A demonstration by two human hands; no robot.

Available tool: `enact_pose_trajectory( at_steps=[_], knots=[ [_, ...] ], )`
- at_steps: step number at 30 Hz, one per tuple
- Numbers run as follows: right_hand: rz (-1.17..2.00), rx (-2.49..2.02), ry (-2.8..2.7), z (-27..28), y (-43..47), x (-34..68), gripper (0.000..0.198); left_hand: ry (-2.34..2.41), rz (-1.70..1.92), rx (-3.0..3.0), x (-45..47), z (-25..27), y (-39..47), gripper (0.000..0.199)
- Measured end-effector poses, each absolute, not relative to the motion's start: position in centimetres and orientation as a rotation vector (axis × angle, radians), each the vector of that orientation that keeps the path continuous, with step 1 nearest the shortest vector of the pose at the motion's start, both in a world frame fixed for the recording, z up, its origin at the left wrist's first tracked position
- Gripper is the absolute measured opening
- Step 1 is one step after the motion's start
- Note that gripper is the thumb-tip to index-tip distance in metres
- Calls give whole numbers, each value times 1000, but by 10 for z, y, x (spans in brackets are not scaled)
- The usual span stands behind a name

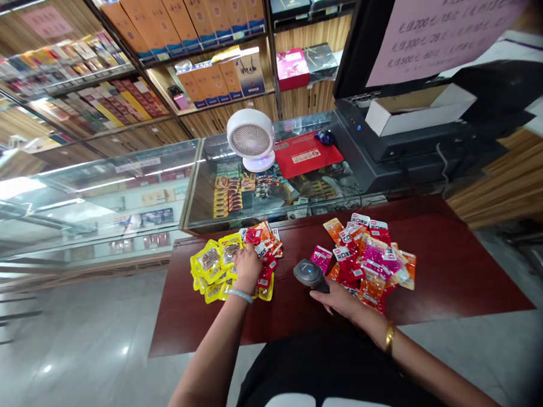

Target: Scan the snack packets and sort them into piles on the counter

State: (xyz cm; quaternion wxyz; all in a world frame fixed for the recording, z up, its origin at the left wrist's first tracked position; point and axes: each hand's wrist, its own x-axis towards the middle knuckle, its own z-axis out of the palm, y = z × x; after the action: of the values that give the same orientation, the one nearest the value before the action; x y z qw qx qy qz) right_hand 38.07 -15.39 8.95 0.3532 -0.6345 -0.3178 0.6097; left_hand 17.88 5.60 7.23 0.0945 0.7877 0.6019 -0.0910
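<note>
My right hand (338,299) is closed around the handle of a dark grey barcode scanner (310,272), its head tilted over the counter with a small blue light on top. On the left, my left hand (248,266) reaches into a pile of snack packets, fingers curled down on a packet where yellow and red ones meet. Clear-windowed yellow packets (209,258) lie to its left. Red packets (267,269) and orange packets (265,232) lie to its right and beyond. Another heap of red, orange and magenta packets (379,256) spreads beyond my right hand.
The packets lie on a dark red counter (458,265). Behind it stands a glass display case (199,206) with a white fan (251,136) and a red mat (307,156) on top. A register (368,157) with a white box (419,111) sits at the right.
</note>
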Motion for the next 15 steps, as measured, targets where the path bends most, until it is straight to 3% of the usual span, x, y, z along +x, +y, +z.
enact_pose_trajectory(
  at_steps=[3, 15],
  knots=[
    [1605, -1622, -809, 83, -155, 378, 42, 1747, -138, 2136, 180, 70, 51, 40],
    [1574, -1585, -780, 85, -154, 379, 37, 1592, 204, 1855, 197, 63, 41, 33]
  ],
)
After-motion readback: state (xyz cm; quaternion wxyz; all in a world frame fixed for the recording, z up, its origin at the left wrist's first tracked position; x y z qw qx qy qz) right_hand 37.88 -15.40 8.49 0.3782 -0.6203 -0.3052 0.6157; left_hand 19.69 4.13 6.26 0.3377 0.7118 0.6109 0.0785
